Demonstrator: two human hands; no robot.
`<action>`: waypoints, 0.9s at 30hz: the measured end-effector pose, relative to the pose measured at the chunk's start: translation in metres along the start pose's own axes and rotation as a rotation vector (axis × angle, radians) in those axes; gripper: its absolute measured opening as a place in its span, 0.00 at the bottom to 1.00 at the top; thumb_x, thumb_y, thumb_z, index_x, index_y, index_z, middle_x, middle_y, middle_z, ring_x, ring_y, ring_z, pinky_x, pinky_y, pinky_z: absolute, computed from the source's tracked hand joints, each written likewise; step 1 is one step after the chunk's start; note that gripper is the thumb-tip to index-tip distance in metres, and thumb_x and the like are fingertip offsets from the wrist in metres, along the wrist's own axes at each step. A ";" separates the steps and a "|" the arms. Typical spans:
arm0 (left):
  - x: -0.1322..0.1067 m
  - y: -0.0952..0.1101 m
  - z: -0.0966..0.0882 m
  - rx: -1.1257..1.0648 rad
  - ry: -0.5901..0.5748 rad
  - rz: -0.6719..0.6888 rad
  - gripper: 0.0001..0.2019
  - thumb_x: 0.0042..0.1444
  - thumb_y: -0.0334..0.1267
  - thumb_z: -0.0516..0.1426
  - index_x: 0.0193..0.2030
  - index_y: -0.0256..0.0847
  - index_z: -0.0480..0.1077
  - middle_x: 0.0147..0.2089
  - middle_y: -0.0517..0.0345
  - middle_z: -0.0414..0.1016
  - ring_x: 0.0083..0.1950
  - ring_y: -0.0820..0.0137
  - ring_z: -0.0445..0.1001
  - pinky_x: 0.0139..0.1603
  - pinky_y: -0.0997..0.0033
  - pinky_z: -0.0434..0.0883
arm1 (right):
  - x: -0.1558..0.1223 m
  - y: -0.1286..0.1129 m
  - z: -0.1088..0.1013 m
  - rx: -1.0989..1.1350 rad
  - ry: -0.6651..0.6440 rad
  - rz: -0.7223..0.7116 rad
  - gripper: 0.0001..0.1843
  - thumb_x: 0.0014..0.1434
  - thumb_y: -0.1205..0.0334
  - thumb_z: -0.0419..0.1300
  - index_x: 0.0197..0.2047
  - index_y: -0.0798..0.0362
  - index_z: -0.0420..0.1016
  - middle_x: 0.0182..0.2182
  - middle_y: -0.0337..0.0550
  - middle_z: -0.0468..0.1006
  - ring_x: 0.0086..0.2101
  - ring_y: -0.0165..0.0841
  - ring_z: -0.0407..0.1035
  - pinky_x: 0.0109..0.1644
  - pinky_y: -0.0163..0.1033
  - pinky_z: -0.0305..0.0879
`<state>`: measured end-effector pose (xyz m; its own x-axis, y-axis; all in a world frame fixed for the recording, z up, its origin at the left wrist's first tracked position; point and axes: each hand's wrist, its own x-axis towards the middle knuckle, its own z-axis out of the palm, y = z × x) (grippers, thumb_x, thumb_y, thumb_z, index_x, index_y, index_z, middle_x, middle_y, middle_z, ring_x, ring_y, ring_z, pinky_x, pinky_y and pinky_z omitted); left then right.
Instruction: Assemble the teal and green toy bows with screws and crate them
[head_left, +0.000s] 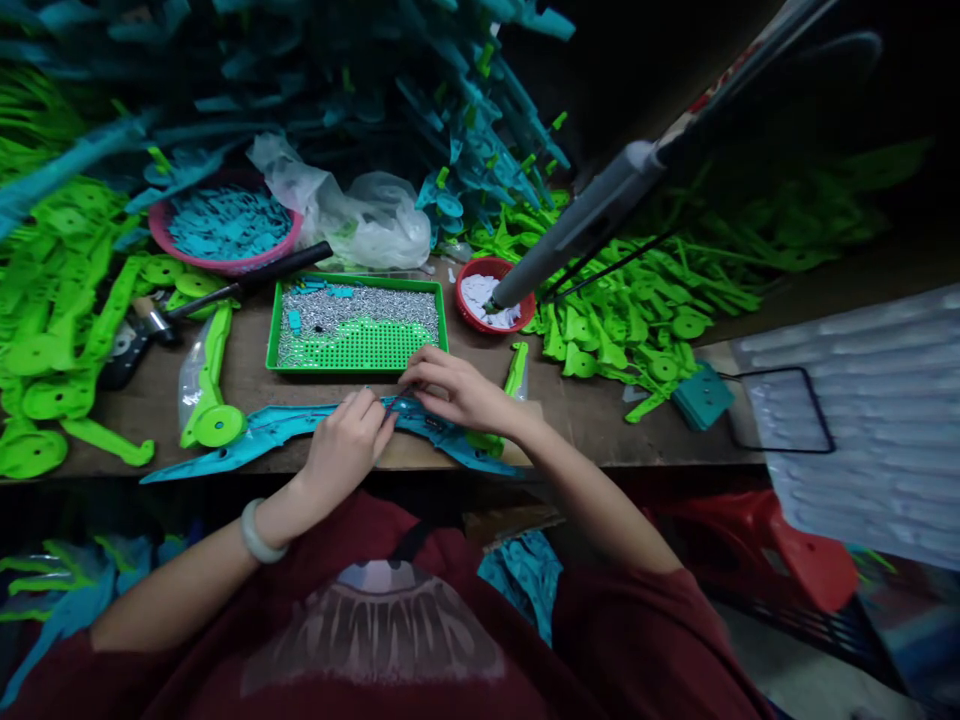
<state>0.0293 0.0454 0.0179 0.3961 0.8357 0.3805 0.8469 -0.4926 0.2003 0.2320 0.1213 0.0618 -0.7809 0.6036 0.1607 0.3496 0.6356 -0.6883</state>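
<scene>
A long blue curved plastic part (281,425) lies along the front edge of the bench, with its ends reaching out to both sides. Over its middle, my left hand (346,438) has its fingers pinched together, and my right hand (459,392) is closed just beside it. Between the fingertips of both hands runs a thin dark wire (397,398). Bright green arms with round ends, one on the left (217,425) and one on the right (516,372), lie against the blue part. My right forearm and hand hide some of its right half.
A green tray (271,325) of small metal screws stands behind my hands. Further back are a pink bowl (225,265) of blue pieces, a hammer (154,320) and a red basket (463,312) of white pieces. A grey electric screwdriver (592,215) hangs over that basket. Green parts (637,310) are heaped on both sides.
</scene>
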 end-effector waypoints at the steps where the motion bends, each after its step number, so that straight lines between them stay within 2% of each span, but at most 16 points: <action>1: -0.004 0.001 -0.001 0.000 0.007 0.002 0.13 0.67 0.36 0.53 0.29 0.39 0.66 0.32 0.55 0.69 0.36 0.64 0.71 0.36 0.67 0.67 | -0.007 -0.002 0.001 0.001 -0.019 0.033 0.09 0.64 0.69 0.55 0.48 0.52 0.69 0.45 0.48 0.68 0.45 0.35 0.67 0.49 0.42 0.67; 5: -0.017 0.007 -0.006 -0.036 0.024 0.004 0.11 0.67 0.35 0.53 0.31 0.39 0.66 0.32 0.55 0.71 0.36 0.65 0.72 0.38 0.68 0.68 | -0.031 -0.013 0.010 -0.043 -0.046 0.207 0.08 0.61 0.65 0.60 0.45 0.52 0.68 0.45 0.47 0.66 0.42 0.35 0.66 0.46 0.42 0.67; 8: -0.022 0.008 -0.007 -0.105 0.046 0.002 0.10 0.67 0.34 0.53 0.32 0.39 0.66 0.33 0.54 0.73 0.37 0.66 0.73 0.40 0.69 0.69 | -0.038 -0.021 0.022 -0.091 -0.093 0.293 0.04 0.62 0.64 0.61 0.40 0.54 0.70 0.41 0.45 0.66 0.41 0.35 0.66 0.46 0.42 0.67; 10: -0.024 0.009 -0.007 -0.142 0.070 0.013 0.10 0.67 0.33 0.53 0.33 0.40 0.66 0.34 0.54 0.75 0.38 0.67 0.74 0.41 0.69 0.70 | -0.037 -0.026 0.028 -0.125 -0.117 0.324 0.02 0.63 0.66 0.59 0.38 0.54 0.71 0.39 0.45 0.66 0.39 0.35 0.65 0.44 0.41 0.65; 13: -0.028 0.009 -0.006 -0.167 0.084 0.037 0.07 0.67 0.30 0.52 0.35 0.39 0.66 0.35 0.55 0.76 0.38 0.67 0.75 0.41 0.69 0.70 | -0.031 -0.029 0.032 -0.133 -0.117 0.370 0.04 0.63 0.68 0.57 0.35 0.54 0.72 0.36 0.43 0.67 0.37 0.33 0.65 0.41 0.39 0.63; 18: -0.031 0.009 -0.005 -0.155 0.043 0.073 0.05 0.66 0.28 0.52 0.40 0.38 0.68 0.38 0.54 0.76 0.40 0.66 0.75 0.42 0.67 0.70 | -0.018 -0.031 0.036 -0.193 -0.187 0.467 0.05 0.62 0.71 0.56 0.35 0.55 0.71 0.33 0.42 0.69 0.33 0.32 0.65 0.37 0.37 0.58; 22: -0.028 0.010 -0.007 -0.102 -0.019 0.135 0.07 0.67 0.29 0.50 0.43 0.37 0.70 0.39 0.52 0.76 0.39 0.63 0.74 0.39 0.65 0.71 | -0.016 -0.034 0.039 -0.254 -0.160 0.466 0.04 0.63 0.72 0.56 0.40 0.56 0.70 0.35 0.45 0.71 0.34 0.34 0.66 0.37 0.38 0.58; 27: -0.028 0.015 -0.013 -0.025 -0.070 0.170 0.13 0.65 0.25 0.47 0.48 0.31 0.70 0.42 0.46 0.76 0.40 0.61 0.74 0.37 0.64 0.72 | -0.026 -0.032 0.035 -0.140 -0.049 0.379 0.06 0.64 0.71 0.55 0.41 0.54 0.73 0.36 0.44 0.70 0.36 0.34 0.67 0.40 0.37 0.62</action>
<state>0.0262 0.0120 0.0216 0.5576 0.7540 0.3473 0.7565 -0.6338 0.1614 0.2230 0.0688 0.0548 -0.6059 0.7861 -0.1224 0.6818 0.4338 -0.5890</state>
